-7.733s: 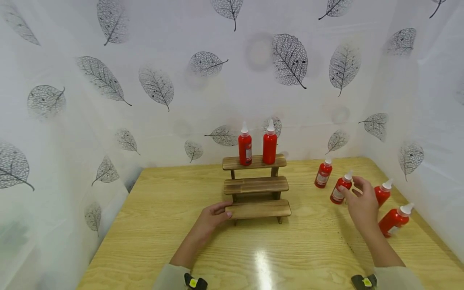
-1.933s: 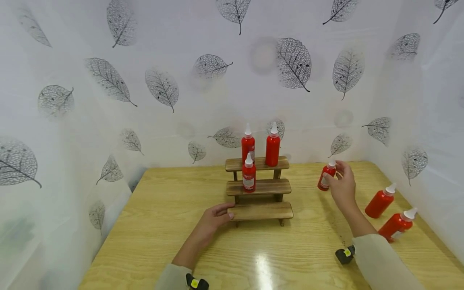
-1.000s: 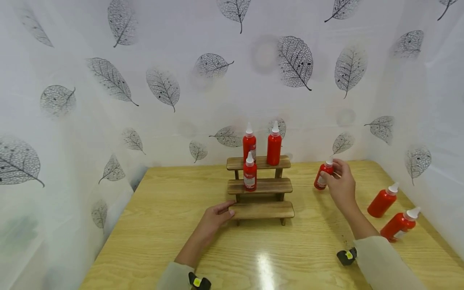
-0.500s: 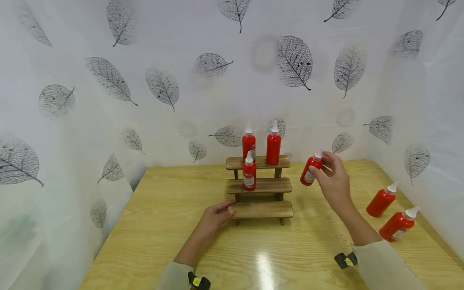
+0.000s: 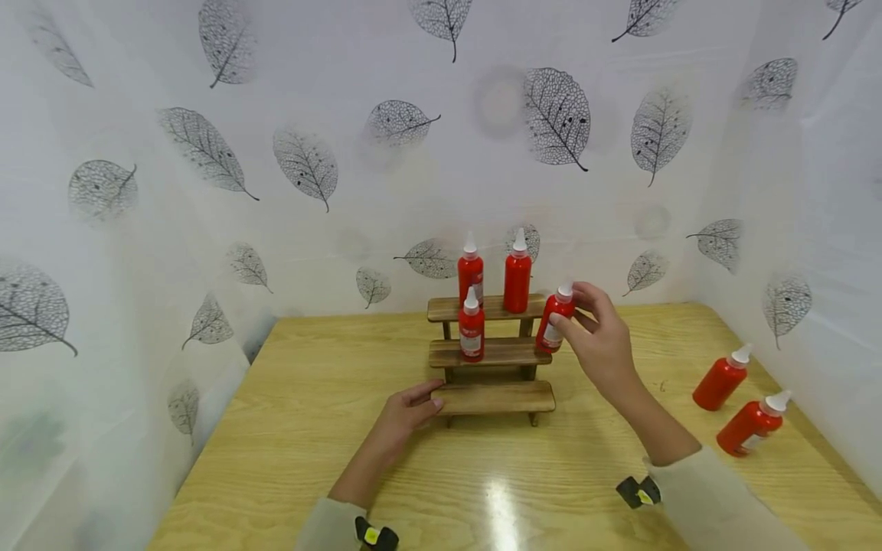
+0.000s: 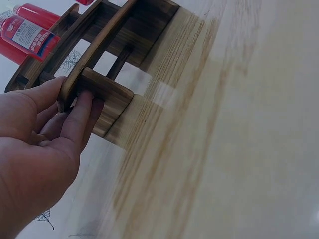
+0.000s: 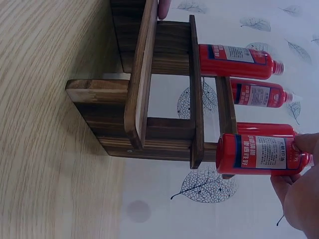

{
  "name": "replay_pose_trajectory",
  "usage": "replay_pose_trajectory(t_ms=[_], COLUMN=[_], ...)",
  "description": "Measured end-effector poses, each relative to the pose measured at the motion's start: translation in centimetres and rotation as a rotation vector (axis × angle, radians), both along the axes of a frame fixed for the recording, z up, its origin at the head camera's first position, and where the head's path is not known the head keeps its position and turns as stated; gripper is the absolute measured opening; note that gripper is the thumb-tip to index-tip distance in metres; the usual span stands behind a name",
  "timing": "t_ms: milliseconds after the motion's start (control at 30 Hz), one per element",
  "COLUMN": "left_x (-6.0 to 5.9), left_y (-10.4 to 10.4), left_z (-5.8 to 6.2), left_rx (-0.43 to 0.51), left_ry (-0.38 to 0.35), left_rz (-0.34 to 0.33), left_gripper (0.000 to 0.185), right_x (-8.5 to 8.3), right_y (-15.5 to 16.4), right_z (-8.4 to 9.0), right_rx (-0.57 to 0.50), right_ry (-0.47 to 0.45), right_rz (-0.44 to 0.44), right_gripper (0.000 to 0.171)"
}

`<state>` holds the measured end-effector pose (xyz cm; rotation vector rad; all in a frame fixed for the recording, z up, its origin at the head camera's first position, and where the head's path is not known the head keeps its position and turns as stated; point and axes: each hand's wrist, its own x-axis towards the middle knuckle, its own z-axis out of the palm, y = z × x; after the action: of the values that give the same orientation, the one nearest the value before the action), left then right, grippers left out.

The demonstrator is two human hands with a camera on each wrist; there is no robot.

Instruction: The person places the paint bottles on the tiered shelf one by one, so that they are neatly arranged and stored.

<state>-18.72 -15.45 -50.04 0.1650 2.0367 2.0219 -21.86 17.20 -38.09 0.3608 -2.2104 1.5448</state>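
Observation:
A three-step wooden stand (image 5: 492,398) is on the table. My left hand (image 5: 403,417) pinches the left end of its lowest step, thumb on top and fingers underneath in the left wrist view. My right hand (image 5: 598,340) grips a red bottle with a white nozzle cap (image 7: 259,153) near its neck. This bottle is slightly tilted, its base close over the right end of the middle step. On that step's left stands another red bottle (image 5: 472,335). Two more, a left bottle (image 5: 470,268) and a right bottle (image 5: 517,283), stand on the top step.
Two red bottles, one farther back (image 5: 720,383) and one nearer (image 5: 749,428), stand at the right side of the light wood table (image 5: 289,459). A white leaf-print curtain (image 5: 344,252) closes off the back and sides.
My right hand has lifted the bottle from the table's back right and carried it left to the stand. Earlier, another bottle came onto the middle step. My left hand stays on the lowest step.

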Motion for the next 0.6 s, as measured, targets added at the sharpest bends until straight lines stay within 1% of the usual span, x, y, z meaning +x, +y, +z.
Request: replay_pose_trajectory(t_ms=[233, 600], left_x=[0.0, 0.0], left_y=[-0.1, -0.1], left_z=[0.0, 0.0], left_rx=[-0.004, -0.017], left_ry=[0.001, 0.006], left_rz=[0.001, 0.001], left_gripper=[0.051, 0.052], right_x=[-0.5, -1.0], right_y=[-2.0, -3.9], right_z=[-0.3, -0.9], right_rx=[-0.014, 0.023], right_ry=[-0.006, 0.003], right_rz=[0.058, 0.086], right_gripper=[0.058, 0.056])
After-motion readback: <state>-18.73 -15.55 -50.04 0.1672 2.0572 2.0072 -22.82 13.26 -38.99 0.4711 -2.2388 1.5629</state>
